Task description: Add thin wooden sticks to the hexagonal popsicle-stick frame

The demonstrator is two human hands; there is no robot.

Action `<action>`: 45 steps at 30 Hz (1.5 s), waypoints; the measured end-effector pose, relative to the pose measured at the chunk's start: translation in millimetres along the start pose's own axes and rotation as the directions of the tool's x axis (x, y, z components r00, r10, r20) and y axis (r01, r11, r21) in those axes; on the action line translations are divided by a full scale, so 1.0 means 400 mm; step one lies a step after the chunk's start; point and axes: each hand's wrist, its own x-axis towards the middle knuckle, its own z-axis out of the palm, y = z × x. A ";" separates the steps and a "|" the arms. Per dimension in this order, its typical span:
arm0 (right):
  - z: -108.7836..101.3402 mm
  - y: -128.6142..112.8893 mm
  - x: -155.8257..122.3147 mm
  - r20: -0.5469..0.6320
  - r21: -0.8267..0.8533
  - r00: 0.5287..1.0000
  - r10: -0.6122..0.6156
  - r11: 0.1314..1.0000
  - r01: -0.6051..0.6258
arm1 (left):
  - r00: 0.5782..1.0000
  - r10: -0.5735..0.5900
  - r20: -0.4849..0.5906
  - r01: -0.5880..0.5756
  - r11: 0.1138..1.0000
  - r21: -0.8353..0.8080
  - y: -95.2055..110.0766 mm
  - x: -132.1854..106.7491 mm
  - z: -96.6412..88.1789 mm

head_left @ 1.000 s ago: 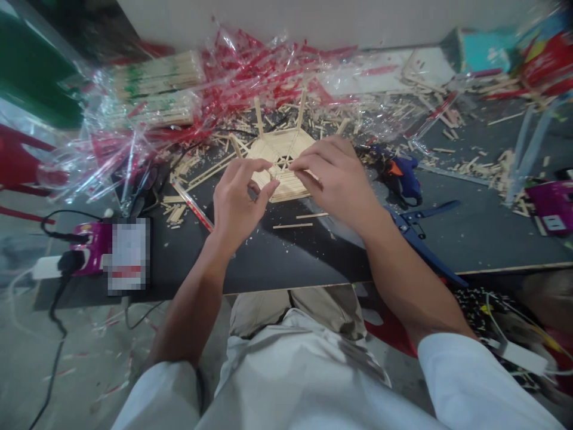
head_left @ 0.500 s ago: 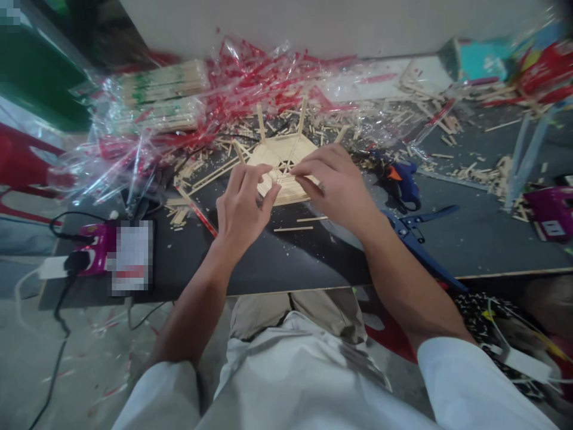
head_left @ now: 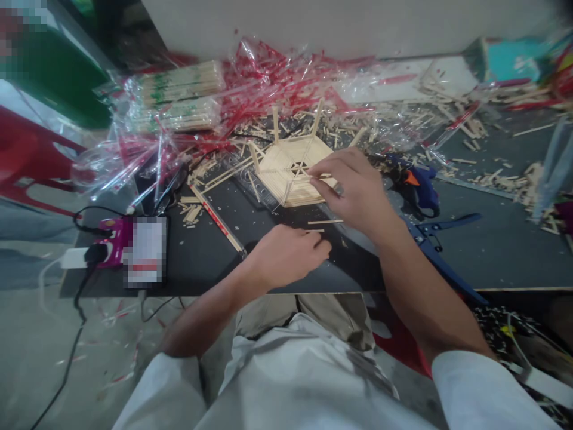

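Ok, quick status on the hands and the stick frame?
Left hand low on the dark board, by loose sticks. Right hand on the hexagonal stick frame. Wood offcuts scattered behind it.

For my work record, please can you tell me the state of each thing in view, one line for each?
Left hand: palm down, fingers curled, near loose sticks.
Right hand: fingertips on the frame.
Hexagonal stick frame: lying flat, sticks standing up from its corners.
Plastic wrap: torn open, crumpled.
Stick bundles: packed in plastic.
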 end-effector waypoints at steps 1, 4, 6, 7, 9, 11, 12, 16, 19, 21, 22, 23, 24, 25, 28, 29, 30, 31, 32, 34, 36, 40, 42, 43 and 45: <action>-0.001 -0.001 0.000 -0.013 -0.005 1.000 -0.016 1.000 0.016 | 0.995 -0.061 0.085 0.063 0.998 -0.028 0.003 -0.017 -0.010; -0.005 -0.004 0.001 -0.043 -0.005 0.998 -0.052 0.999 0.052 | 0.913 -0.289 0.287 0.308 0.951 -0.022 -0.008 -0.081 -0.036; -0.005 -0.004 0.000 -0.030 0.001 0.999 -0.044 0.999 0.044 | 0.815 -0.517 0.263 0.525 0.850 0.045 -0.037 -0.125 -0.045; -0.004 -0.004 0.000 -0.018 0.002 0.999 -0.033 0.999 0.033 | 0.762 -0.613 0.211 0.610 0.788 0.084 -0.058 -0.144 -0.046; -0.002 -0.003 -0.001 -0.007 0.000 1.000 -0.017 1.000 0.017 | 0.690 -0.722 0.059 0.708 0.689 0.154 -0.110 -0.170 -0.041; 0.001 -0.003 -0.002 -0.022 -0.001 1.000 -0.022 1.000 0.022 | 0.708 -0.703 -0.066 0.704 0.698 0.131 -0.172 -0.179 -0.028; 0.002 -0.003 -0.002 -0.039 -0.004 0.999 -0.037 0.999 0.037 | 0.735 -0.669 -0.114 0.678 0.729 0.096 -0.203 -0.177 -0.019; 0.001 -0.006 0.000 -0.101 -0.030 0.989 -0.104 0.994 0.101 | 0.803 -0.554 -0.218 0.566 0.824 -0.011 -0.310 -0.134 0.023; -0.003 -0.009 0.000 -0.092 -0.028 0.993 -0.080 0.997 0.077 | 0.815 -0.558 -0.157 0.568 0.823 0.017 -0.362 -0.095 0.047; -0.004 -0.009 -0.002 -0.067 -0.022 0.997 -0.048 0.999 0.046 | 0.820 -0.555 -0.140 0.560 0.828 0.001 -0.387 -0.078 0.053; -0.003 -0.008 -0.003 -0.055 -0.017 0.998 -0.036 0.999 0.035 | 0.826 -0.546 -0.140 0.550 0.835 -0.011 -0.397 -0.073 0.052; -0.003 -0.007 -0.003 -0.051 -0.010 0.998 -0.030 1.000 0.029 | 0.833 -0.534 -0.143 0.537 0.843 -0.022 -0.405 -0.071 0.047; -0.002 -0.006 -0.004 -0.051 -0.002 0.998 -0.025 1.000 0.025 | 0.840 -0.522 -0.146 0.524 0.851 -0.029 -0.409 -0.071 0.039; -0.001 -0.004 -0.005 -0.051 0.008 0.998 -0.023 1.000 0.023 | 0.847 -0.511 -0.148 0.513 0.858 -0.028 -0.411 -0.072 0.026; 0.001 -0.002 -0.005 -0.044 0.020 0.999 -0.004 1.000 0.005 | 0.858 -0.494 -0.144 0.501 0.865 0.017 -0.391 -0.087 -0.033; 0.001 -0.001 -0.005 -0.046 0.022 0.999 -0.004 1.000 0.005 | 0.857 -0.495 -0.143 0.506 0.862 0.044 -0.377 -0.097 -0.057; 0.001 -0.002 -0.005 -0.048 0.025 0.999 -0.007 1.000 0.008 | 0.850 -0.506 -0.143 0.517 0.855 0.048 -0.361 -0.107 -0.080; 0.001 -0.002 -0.004 -0.056 0.030 0.998 -0.017 0.999 0.019 | 0.839 -0.522 -0.156 0.533 0.845 0.038 -0.343 -0.119 -0.101; 0.000 -0.002 -0.004 -0.065 0.034 0.997 -0.031 0.999 0.033 | 0.817 -0.542 -0.199 0.553 0.833 0.003 -0.323 -0.131 -0.118; 0.000 -0.003 -0.003 -0.081 0.037 0.995 -0.054 0.998 0.058 | 0.751 -0.599 -0.277 0.580 0.799 -0.157 -0.282 -0.151 -0.135; 0.001 -0.004 -0.003 -0.083 0.028 0.995 -0.052 0.998 0.054 | 0.652 -0.706 -0.279 0.555 0.694 -0.459 -0.241 -0.158 -0.130; 0.003 -0.005 -0.001 -0.077 0.006 0.996 -0.035 0.999 0.036 | 0.548 -0.825 -0.134 0.433 0.417 -0.799 -0.165 -0.136 -0.087; 0.002 -0.006 0.000 -0.079 -0.005 0.996 -0.051 0.999 0.050 | 0.555 -0.831 -0.046 0.427 0.331 -0.841 -0.136 -0.119 -0.069; 0.002 -0.006 0.000 -0.083 -0.008 0.995 -0.059 0.998 0.058 | 0.560 -0.828 -0.019 0.420 0.303 -0.855 -0.126 -0.113 -0.063; 0.000 -0.008 0.001 -0.093 -0.007 0.994 -0.064 0.998 0.064 | 0.573 -0.819 0.013 0.402 0.268 -0.876 -0.112 -0.103 -0.055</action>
